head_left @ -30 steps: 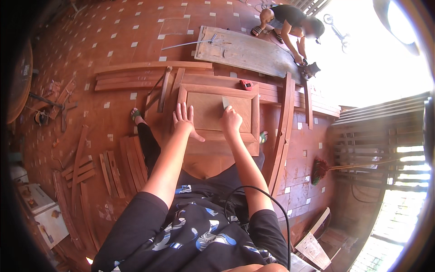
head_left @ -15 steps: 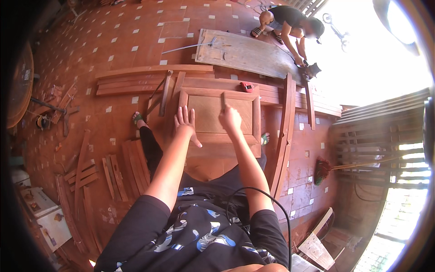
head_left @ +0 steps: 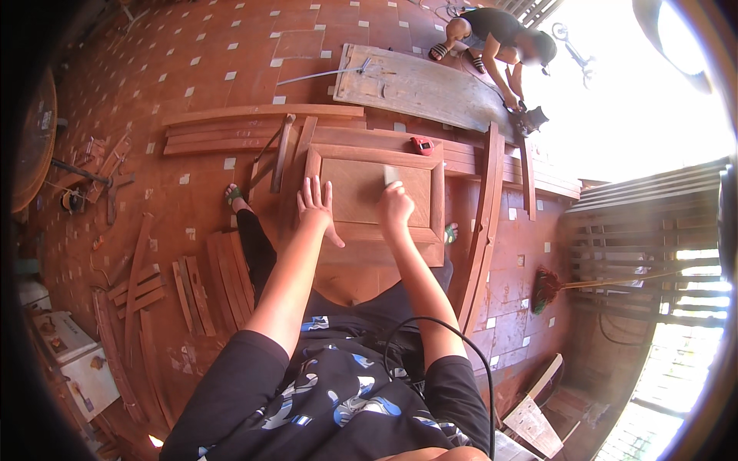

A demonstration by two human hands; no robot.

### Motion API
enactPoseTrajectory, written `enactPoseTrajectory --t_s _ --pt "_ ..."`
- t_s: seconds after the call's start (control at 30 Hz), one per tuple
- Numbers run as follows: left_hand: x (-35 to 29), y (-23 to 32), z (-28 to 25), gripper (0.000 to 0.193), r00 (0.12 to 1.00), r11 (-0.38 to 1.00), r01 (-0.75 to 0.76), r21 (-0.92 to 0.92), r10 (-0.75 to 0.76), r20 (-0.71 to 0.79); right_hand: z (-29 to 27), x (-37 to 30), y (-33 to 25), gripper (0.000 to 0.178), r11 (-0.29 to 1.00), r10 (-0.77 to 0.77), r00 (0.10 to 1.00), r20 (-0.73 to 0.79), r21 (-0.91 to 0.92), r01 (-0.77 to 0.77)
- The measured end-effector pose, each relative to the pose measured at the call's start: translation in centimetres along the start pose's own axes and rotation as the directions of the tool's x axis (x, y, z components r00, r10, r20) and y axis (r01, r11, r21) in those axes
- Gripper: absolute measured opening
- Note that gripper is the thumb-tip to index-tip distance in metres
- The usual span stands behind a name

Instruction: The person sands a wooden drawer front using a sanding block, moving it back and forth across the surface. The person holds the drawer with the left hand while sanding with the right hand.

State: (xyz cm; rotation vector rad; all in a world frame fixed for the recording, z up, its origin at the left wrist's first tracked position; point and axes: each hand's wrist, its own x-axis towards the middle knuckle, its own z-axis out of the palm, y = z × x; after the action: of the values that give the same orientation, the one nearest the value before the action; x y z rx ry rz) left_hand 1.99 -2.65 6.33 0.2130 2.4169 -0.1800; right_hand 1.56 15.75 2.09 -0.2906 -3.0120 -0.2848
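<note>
A framed wooden panel [head_left: 350, 201], like a small cabinet door, lies flat in front of me with a lighter centre and a reddish-brown frame. My left hand [head_left: 314, 207] rests on its left side, fingers spread and pressed flat. Over the right part of the centre, my right hand [head_left: 396, 206] is closed round a small flat strip [head_left: 390, 175], whose pale end sticks out past the fingers. Blur and the fist hide what kind of tool it is. A red tape measure [head_left: 421, 146] sits at the panel's far edge, right of the middle.
Long reddish timbers [head_left: 261, 131] lie beyond the panel, and an upright-running beam [head_left: 480, 223] lies to its right. Farther off, a person [head_left: 500, 46] crouches with a power tool [head_left: 529, 119] at a grey board [head_left: 430, 88]. A broom [head_left: 547, 290] lies at right.
My right hand has shifted slightly right and a little toward me, and the strip in it now shows a paler face. My left hand stays in place.
</note>
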Motion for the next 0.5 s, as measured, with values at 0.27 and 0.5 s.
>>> enactPoseTrajectory --t_s 0.27,0.5 --pt "-0.1 -0.3 -0.2 0.166 1.000 1.000 0.021 -0.013 -0.021 0.016 -4.0 -0.2 -3.3 0.029 0.787 -0.159 0.927 0.340 0.611 -0.089" --pt "-0.3 -0.1 -0.2 0.165 1.000 1.000 0.001 -0.008 -0.001 -0.007 -4.4 2.6 2.6 0.026 0.831 0.110 0.951 0.288 0.498 -0.247"
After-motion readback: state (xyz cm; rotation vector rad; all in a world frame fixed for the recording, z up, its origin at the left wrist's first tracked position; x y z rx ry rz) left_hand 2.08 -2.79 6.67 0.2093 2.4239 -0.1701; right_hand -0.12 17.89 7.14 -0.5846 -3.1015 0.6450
